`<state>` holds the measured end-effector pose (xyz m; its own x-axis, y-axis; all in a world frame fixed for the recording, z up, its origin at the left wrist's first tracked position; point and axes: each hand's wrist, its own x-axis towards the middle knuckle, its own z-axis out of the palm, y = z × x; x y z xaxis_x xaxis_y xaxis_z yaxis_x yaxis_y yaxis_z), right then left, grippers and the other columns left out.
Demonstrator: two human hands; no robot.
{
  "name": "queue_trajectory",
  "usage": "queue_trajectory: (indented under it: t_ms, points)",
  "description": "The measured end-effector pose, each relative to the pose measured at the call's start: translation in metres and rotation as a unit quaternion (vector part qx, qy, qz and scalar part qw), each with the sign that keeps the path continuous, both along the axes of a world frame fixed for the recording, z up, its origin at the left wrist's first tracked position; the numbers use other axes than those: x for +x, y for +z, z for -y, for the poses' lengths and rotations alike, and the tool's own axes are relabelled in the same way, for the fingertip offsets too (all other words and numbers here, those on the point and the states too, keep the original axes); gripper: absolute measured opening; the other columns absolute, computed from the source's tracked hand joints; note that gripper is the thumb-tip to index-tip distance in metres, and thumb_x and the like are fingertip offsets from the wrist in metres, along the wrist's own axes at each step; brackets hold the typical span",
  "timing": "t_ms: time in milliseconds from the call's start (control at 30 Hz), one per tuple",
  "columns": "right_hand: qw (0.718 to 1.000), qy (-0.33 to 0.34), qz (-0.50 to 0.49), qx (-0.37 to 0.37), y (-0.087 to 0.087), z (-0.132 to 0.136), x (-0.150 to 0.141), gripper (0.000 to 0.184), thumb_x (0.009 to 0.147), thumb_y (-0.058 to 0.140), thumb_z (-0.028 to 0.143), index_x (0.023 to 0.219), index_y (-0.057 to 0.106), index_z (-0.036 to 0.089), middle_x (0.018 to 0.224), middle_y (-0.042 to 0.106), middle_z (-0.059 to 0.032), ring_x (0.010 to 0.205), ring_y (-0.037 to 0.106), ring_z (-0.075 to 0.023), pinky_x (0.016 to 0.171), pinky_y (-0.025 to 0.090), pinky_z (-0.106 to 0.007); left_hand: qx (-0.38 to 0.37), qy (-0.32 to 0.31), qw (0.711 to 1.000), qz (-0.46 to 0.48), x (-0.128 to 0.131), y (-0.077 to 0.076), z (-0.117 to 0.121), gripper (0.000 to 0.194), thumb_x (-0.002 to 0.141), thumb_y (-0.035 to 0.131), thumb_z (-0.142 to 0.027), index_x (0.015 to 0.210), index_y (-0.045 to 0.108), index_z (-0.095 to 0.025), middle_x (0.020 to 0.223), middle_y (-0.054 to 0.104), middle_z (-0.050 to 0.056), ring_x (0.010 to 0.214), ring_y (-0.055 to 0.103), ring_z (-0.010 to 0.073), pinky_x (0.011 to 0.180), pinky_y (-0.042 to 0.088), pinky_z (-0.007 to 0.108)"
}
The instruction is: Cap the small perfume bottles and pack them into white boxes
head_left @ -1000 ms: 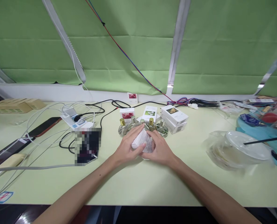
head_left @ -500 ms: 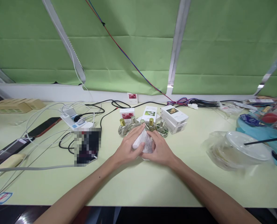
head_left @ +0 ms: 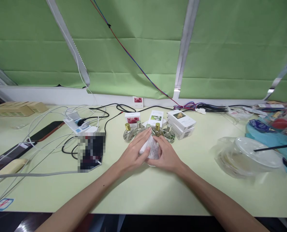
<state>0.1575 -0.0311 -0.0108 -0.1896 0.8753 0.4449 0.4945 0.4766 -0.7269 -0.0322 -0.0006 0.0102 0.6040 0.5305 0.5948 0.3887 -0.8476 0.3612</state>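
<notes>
Between both hands, just above or on the tabletop, is a small white box (head_left: 152, 149) with fine print on the side facing me. My left hand (head_left: 133, 154) is closed on its left side, fingers stretched over the top and thumb in front. My right hand (head_left: 168, 156) grips its right side, thumb near the bottom edge. Right behind the hands stands a row of several perfume bottles (head_left: 169, 133) with gold and silver caps, partly hidden by my fingers. Further back are a white box with a pink picture (head_left: 133, 120), one with white flowers (head_left: 156, 118) and a stack of white boxes (head_left: 181, 120).
To the left lie a power strip (head_left: 78, 125), tangled cables, phones (head_left: 46, 131) and a blurred dark object (head_left: 91, 151). On the right, a lidded bowl (head_left: 256, 153) sits in a plastic bag beside a blue bag (head_left: 255, 130). Cables run along the back edge.
The box between my hands has tilted slightly, with both hands still on it. The whole view has shifted a little; the bottles and other boxes stay in place.
</notes>
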Motion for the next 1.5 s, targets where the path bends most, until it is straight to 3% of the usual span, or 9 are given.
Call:
queue_trajectory:
  t_ms: [200, 433, 700, 933, 1000, 1200, 1333, 1500]
  points:
    - [1.000, 0.000, 0.005, 0.008, 0.002, 0.000, 0.000, 0.073, 0.068, 0.085, 0.040, 0.131, 0.055, 0.019, 0.105, 0.059, -0.0083, 0.091, 0.063, -0.0259, 0.081, 0.057, -0.044, -0.032, -0.010, 0.999, 0.013, 0.001, 0.002, 0.001, 0.059, 0.102, 0.047, -0.028, 0.159, 0.031, -0.028, 0.163, 0.037, 0.006, 0.151, 0.035, 0.0259, 0.126, 0.032, 0.047]
    - [1.000, 0.010, 0.010, -0.002, 0.001, 0.000, 0.003, 0.076, 0.072, 0.083, 0.041, 0.137, 0.052, 0.017, 0.116, 0.062, -0.0126, 0.098, 0.064, -0.0283, 0.085, 0.057, -0.046, -0.038, -0.026, 0.999, 0.025, 0.000, -0.002, 0.000, 0.060, 0.104, 0.041, -0.034, 0.161, 0.024, -0.027, 0.165, 0.033, 0.008, 0.153, 0.032, 0.0268, 0.127, 0.025, 0.046]
    - [0.996, 0.078, -0.013, -0.036, -0.003, -0.003, 0.012, 0.085, 0.076, 0.081, 0.042, 0.150, 0.043, 0.021, 0.131, 0.061, -0.0143, 0.065, 0.060, -0.0142, 0.067, 0.059, -0.038, -0.057, -0.031, 0.993, 0.103, -0.002, -0.006, -0.001, 0.048, 0.105, 0.033, -0.043, 0.147, 0.044, -0.022, 0.149, 0.052, 0.014, 0.140, 0.047, 0.0289, 0.117, 0.038, 0.049]
    - [0.996, 0.076, -0.002, -0.036, 0.003, -0.001, 0.013, 0.089, 0.076, 0.080, 0.042, 0.154, 0.040, 0.024, 0.111, 0.072, -0.0079, 0.064, 0.060, -0.0157, 0.066, 0.057, -0.035, -0.067, 0.015, 0.986, 0.152, -0.002, -0.005, -0.001, 0.034, 0.107, 0.031, -0.036, 0.117, 0.059, -0.020, 0.135, 0.063, 0.014, 0.128, 0.059, 0.0259, 0.104, 0.049, 0.047]
    - [0.997, 0.067, 0.001, -0.032, 0.004, -0.001, 0.012, 0.088, 0.077, 0.080, 0.044, 0.153, 0.042, 0.024, 0.114, 0.071, -0.0086, 0.064, 0.060, -0.0155, 0.067, 0.057, -0.036, -0.059, 0.016, 0.987, 0.150, -0.001, -0.003, 0.000, 0.034, 0.107, 0.032, -0.035, 0.113, 0.061, -0.019, 0.133, 0.065, 0.014, 0.125, 0.061, 0.0257, 0.103, 0.050, 0.046]
    - [0.998, 0.062, 0.007, -0.010, 0.002, -0.003, 0.012, 0.084, 0.078, 0.078, 0.048, 0.151, 0.044, 0.023, 0.141, 0.060, -0.0137, 0.088, 0.066, -0.0211, 0.076, 0.057, -0.038, -0.034, -0.002, 0.991, 0.128, 0.001, 0.001, 0.002, 0.032, 0.106, 0.036, -0.026, 0.116, 0.065, -0.017, 0.134, 0.063, 0.014, 0.124, 0.061, 0.0245, 0.103, 0.050, 0.042]
    - [0.998, 0.065, 0.002, -0.001, 0.002, -0.004, 0.013, 0.080, 0.079, 0.077, 0.049, 0.148, 0.047, 0.021, 0.140, 0.059, -0.0143, 0.106, 0.064, -0.0267, 0.083, 0.057, -0.040, -0.007, 0.001, 0.994, 0.108, 0.001, 0.000, 0.002, 0.035, 0.105, 0.038, -0.025, 0.125, 0.066, -0.019, 0.138, 0.059, 0.014, 0.125, 0.059, 0.0248, 0.103, 0.050, 0.043]
    - [0.997, 0.062, -0.015, 0.038, 0.003, -0.005, 0.013, 0.075, 0.078, 0.077, 0.041, 0.144, 0.046, 0.023, 0.137, 0.058, -0.0135, 0.110, 0.063, -0.0274, 0.085, 0.057, -0.041, 0.026, 0.023, 0.994, 0.108, 0.001, -0.003, 0.000, 0.034, 0.103, 0.042, -0.025, 0.128, 0.066, -0.021, 0.128, 0.058, 0.013, 0.120, 0.059, 0.0245, 0.097, 0.054, 0.042]
